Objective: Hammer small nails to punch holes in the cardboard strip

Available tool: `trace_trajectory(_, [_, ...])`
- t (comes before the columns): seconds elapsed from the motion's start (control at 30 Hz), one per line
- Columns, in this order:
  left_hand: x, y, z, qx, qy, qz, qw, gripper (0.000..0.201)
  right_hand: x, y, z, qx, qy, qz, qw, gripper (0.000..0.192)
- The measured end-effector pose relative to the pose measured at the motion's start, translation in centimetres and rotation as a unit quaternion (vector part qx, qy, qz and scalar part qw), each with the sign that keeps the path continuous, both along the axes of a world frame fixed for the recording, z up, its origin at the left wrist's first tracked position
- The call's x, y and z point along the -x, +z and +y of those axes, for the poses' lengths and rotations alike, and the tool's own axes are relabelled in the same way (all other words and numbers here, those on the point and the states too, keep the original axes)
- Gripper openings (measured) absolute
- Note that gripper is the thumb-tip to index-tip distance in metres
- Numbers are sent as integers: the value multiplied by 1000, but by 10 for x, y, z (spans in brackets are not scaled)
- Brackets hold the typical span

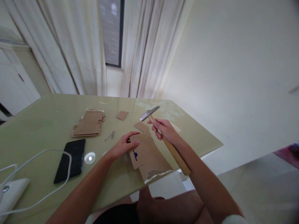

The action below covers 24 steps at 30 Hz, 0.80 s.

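While the hammer is held raised, we note what lies under and around it.

Cardboard piece (143,150): flat on the table near its front edge, on top of a larger torn sheet (156,166); a row of small holes runs along its far edge, and a dark blue mark sits low on its face.

Left hand (121,146): resting on the left end of the cardboard piece, fingertips (136,142) drawn together at the hole row. We think they pinch something small and dark there, but it is too small to tell.

Hammer (163,138): wooden handle, metal head (149,113). Its long axis runs from the head, up and away from us, down to the butt at the table's front edge.

Right hand (164,129): fingers wrapped tight on the handle just below the head.

Key relation: the head hangs above and beyond the left fingertips, a little to their right; the right hand is the nearer of the two to the head, the left the nearer to the hole row.

Further out: a small cardboard scrap (141,126) just beyond the piece, another scrap (122,115) farther back, a cardboard stack (89,123) to the left, a loose nail (112,134), a dark phone (70,160) with a white cable (42,174) looping over it.

Table (37,124): pale green and glossy.
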State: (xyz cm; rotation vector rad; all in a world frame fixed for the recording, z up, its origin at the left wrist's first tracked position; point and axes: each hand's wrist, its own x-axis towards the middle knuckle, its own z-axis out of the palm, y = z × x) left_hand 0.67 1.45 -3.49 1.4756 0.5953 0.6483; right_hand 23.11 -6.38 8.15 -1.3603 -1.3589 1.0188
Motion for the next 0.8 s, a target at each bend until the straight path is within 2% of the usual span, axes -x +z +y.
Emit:
trace_trajectory(0.1, [9, 1, 5, 14, -19, 28, 999, 67, -23, -8, 16, -5, 7, 157, 988, 45])
trace_trajectory(0.17, [14, -1, 7, 16, -32, 45, 998, 67, -35, -23, 30, 5, 15, 223, 975, 43])
trace_trajectory(0.27, [19, -2, 9, 4, -40, 69, 997, 66, -40, -56, 49, 12, 24, 271, 962, 42])
trace_trajectory(0.43, [19, 4, 5, 3, -49, 69, 996, 67, -29, -103, 63, 34, 33, 331, 943, 41])
trace_trajectory(0.5, [19, 9, 6, -35, -6, 72, 997, 64, -28, -113, 62, 47, 32, 349, 935, 39])
trace_trajectory(0.57, [22, 13, 13, -85, 91, 97, 987, 56, -31, -119, 61, 57, 27, 364, 929, 37])
trace_trajectory(0.63, [32, 14, 25, -135, 209, 165, 954, 54, -36, -121, 61, 63, 19, 378, 923, 34])
trace_trajectory(0.7, [48, 11, 37, -215, 300, 296, 881, 47, -41, -122, 60, 65, 10, 392, 918, 31])
trace_trajectory(0.73, [57, 9, 43, -258, 327, 374, 829, 43, -43, -123, 60, 65, 5, 399, 915, 30])
trace_trajectory(0.77, [65, 6, 47, -290, 327, 442, 783, 40, -44, -124, 60, 65, 2, 406, 911, 29])
trace_trajectory(0.8, [71, 2, 51, -306, 312, 496, 750, 37, -44, -124, 60, 65, -1, 414, 908, 28])
